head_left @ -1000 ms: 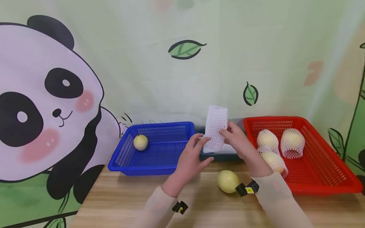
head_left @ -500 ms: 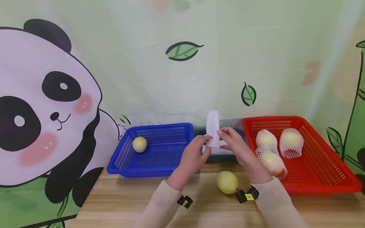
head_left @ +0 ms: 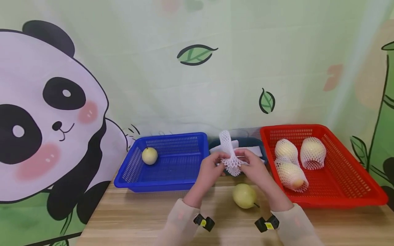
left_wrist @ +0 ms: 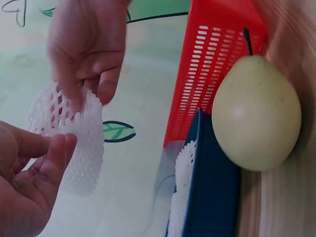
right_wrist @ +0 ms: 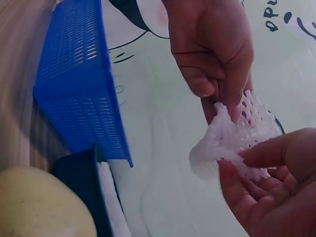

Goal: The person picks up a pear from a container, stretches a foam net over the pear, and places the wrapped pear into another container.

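Observation:
A white foam fruit net [head_left: 226, 143] is held up between both hands, its near end pulled wide and flared. My left hand [head_left: 210, 171] pinches one side of that edge between thumb and fingers. On the opposite side my right hand [head_left: 254, 168] pinches the edge too, and both grips show in the left wrist view, where the net [left_wrist: 81, 163] hangs as a mesh sleeve. Below the hands a bare yellow-green pear [head_left: 244, 196] lies on the wooden table [head_left: 138, 218], its stem toward the near right; neither hand touches it.
A dark teal basket [head_left: 261, 141] with more white foam nets stands behind the hands. To its left is a blue basket [head_left: 172, 186] with one pear [head_left: 149, 155]. On the right, a red basket [head_left: 344, 201] holds three net-wrapped pears [head_left: 313, 152].
The net has come down toward the table and turned from flat to flared at its near end. Both hands have drawn closer together and lower. The pear stays put.

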Tool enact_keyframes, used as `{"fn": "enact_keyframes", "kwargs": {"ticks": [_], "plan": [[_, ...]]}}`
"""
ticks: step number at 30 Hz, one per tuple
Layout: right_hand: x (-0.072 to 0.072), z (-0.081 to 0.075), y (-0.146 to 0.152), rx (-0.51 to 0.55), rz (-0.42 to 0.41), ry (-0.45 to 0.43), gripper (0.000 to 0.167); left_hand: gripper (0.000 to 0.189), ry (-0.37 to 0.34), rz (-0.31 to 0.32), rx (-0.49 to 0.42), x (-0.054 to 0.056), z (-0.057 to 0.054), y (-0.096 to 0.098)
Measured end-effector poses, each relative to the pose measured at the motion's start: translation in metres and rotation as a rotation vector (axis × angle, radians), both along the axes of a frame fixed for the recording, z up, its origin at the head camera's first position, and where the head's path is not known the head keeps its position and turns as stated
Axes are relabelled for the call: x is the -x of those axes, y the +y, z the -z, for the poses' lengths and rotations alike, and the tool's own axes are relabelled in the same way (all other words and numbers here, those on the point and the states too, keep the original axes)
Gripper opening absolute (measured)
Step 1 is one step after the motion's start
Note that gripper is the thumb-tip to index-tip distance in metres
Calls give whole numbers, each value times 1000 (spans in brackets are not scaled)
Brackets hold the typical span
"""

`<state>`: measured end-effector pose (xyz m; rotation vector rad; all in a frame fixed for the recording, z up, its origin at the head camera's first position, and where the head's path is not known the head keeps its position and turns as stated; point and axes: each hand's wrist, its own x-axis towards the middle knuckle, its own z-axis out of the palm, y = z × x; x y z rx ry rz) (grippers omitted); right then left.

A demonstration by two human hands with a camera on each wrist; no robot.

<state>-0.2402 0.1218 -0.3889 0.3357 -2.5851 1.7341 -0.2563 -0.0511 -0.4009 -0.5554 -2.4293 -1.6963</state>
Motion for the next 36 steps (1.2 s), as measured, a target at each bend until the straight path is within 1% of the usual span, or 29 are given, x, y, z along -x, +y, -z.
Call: {"fn": "enact_keyframes", "kwargs": {"ticks": [1,4,6,8,9,11,13,14,16,19,21,23,25,27,28,30,32,34,36], "plan": [[-1,2,0,-7,26,-3,43,27,-60,0,-50,0,2,1],[-1,7,0,-15,90,-7,40,26,-186,7,-212,2,7,2],[-1,10,0,2,121,-8,38,27,-250,21,-326,2,9,2],[-1,13,1,9,152,9,37,29,-307,39,-423,3,9,2],[-1,14,2,8,165,18,36,29,-329,47,-455,3,9,3],[-1,17,3,12,182,29,33,30,-353,60,-477,3,9,3],[-1,20,4,7,184,33,30,30,-350,68,-450,2,11,2],[-2,22,5,0,177,31,29,30,-336,69,-412,2,11,1],[-3,24,6,-37,167,41,28,29,-269,73,-296,0,14,-1],[-7,28,6,-113,172,90,30,21,-114,76,-63,-4,21,-4],[-9,31,7,-152,197,134,24,14,15,95,90,-6,26,-7],[-11,32,9,-153,222,181,16,12,171,124,240,-7,31,-10],[-14,33,10,-141,243,235,14,14,323,148,375,-9,36,-14],[-16,37,12,-136,256,304,15,13,471,139,501,-10,41,-17],[-17,38,13,-141,257,346,13,12,530,124,561,-10,44,-18],[-18,43,15,-181,254,413,9,12,594,83,654,-10,48,-20],[-17,50,16,-239,239,452,6,12,625,38,732,-10,52,-19],[-15,57,17,-309,210,449,7,11,616,4,795,-9,56,-17],[-13,64,18,-361,181,405,12,13,575,-18,854,-8,61,-13]]}}
